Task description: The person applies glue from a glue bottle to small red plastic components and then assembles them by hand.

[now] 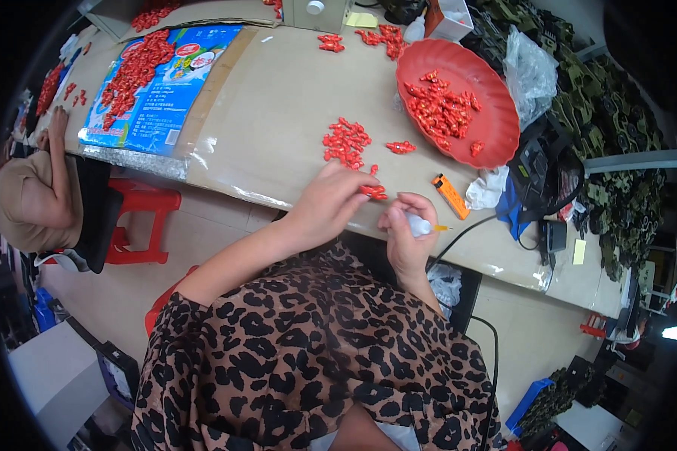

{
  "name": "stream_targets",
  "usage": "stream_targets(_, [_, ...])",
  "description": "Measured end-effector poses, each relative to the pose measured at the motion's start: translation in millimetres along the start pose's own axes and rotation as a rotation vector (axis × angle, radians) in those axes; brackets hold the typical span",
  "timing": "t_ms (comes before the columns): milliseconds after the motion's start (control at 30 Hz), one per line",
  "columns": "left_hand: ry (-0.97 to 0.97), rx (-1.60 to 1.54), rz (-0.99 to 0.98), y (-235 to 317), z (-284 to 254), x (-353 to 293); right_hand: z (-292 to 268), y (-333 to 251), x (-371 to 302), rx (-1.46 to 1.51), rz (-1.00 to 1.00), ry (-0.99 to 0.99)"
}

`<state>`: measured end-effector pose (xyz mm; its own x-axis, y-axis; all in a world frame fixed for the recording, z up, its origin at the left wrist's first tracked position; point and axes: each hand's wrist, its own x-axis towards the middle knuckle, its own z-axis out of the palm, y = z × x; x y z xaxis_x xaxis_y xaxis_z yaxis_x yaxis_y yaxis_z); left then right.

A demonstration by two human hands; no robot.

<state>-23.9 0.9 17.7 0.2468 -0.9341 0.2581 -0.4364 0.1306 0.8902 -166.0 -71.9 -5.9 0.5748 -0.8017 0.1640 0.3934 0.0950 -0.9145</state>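
Observation:
My left hand [325, 204] pinches a small glossy red figure-like piece [374, 192] at the table's near edge. In my right hand [408, 252] is a small white squeeze bottle [418, 224] with a thin yellow nozzle, its tip pointing right, apart from the red piece. Just beyond my left hand lies a loose pile of similar red pieces [346, 141] with gold-coloured spots. A few more red pieces [400, 147] lie to its right. Farther right, a red scalloped tray [496, 94] holds a heap of the same kind.
An orange box [450, 197] and crumpled white tissue [487, 188] lie right of my hands, near a black cable [462, 234]. At left, red pieces cover part of a blue printed sheet [147, 124]. Another person's arm [59, 161] rests at the far left, beside a red stool [139, 218].

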Motion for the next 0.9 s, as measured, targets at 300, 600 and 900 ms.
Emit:
stream_targets(300, [0.041, 0.649, 0.411, -7.3, 24.2, 52.7, -2.0, -1.3, -2.9, 0.048, 0.026, 0.002])
stream_targets(600, [0.082, 0.625, 0.236, -3.7, 3.8, 69.1, -3.9, -5.1, 0.8, -0.136, 0.095, 0.010])
stream_targets(900, [0.638, 0.566, -0.070, -114.2, -172.0, 145.8, 7.7, -10.3, 11.7, 0.002, 0.118, -0.049])
